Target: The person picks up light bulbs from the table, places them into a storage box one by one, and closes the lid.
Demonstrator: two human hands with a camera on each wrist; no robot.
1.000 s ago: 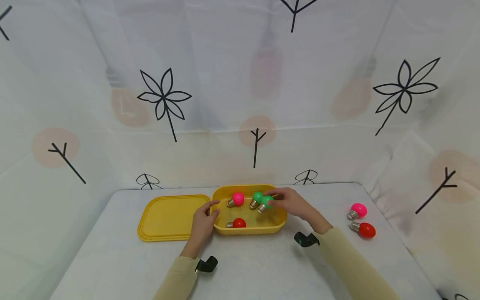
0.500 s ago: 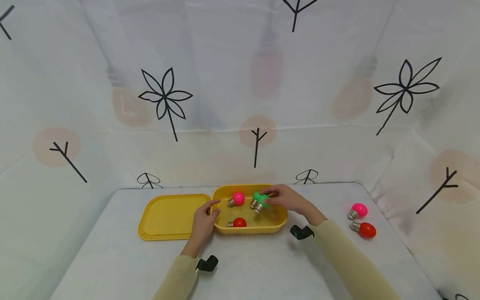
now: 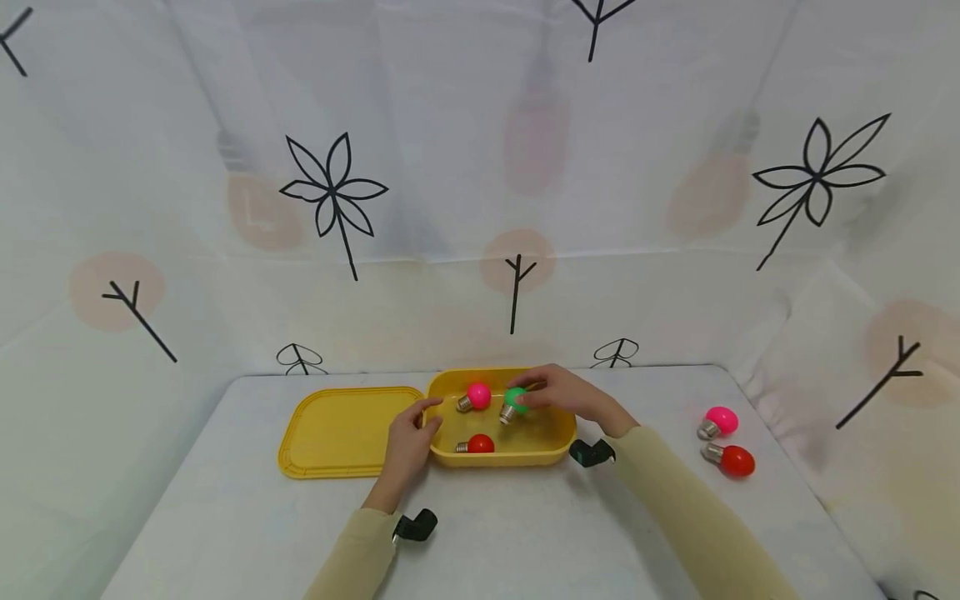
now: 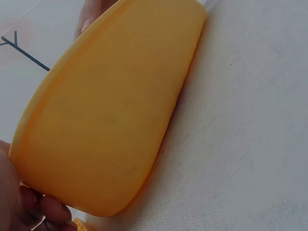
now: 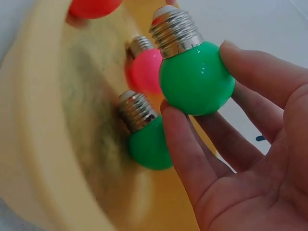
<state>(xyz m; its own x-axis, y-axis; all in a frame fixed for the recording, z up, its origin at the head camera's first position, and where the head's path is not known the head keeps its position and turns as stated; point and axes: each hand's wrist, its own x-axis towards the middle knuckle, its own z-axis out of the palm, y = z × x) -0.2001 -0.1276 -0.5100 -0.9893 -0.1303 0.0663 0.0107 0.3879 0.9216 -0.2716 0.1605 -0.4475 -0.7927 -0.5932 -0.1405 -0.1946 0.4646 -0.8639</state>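
Observation:
Over the yellow tub (image 3: 510, 459), my right hand (image 3: 562, 392) pinches a green light bulb (image 5: 197, 79) by its globe between thumb and fingers, metal screw base pointing away from the palm. Below it, a second green bulb (image 5: 150, 144) lies in the tub; the held one covers it in the head view. A pink bulb (image 3: 478, 396) and a red bulb (image 3: 480, 444) also lie inside. My left hand (image 3: 407, 442) holds the tub's left end, its fingers curled at the rim beside the tub's wall (image 4: 110, 110) in the left wrist view.
A flat yellow lid (image 3: 348, 433) lies left of the tub on the white-covered table (image 3: 495, 533). To the right, another pink bulb (image 3: 722, 420) and another red bulb (image 3: 737, 461) lie near the table's right side. A patterned cloth (image 3: 420, 167) hangs behind.
My right hand has moved left and slightly up with the green bulb, which now overlaps the other green one. The left hand keeps its place at the tub.

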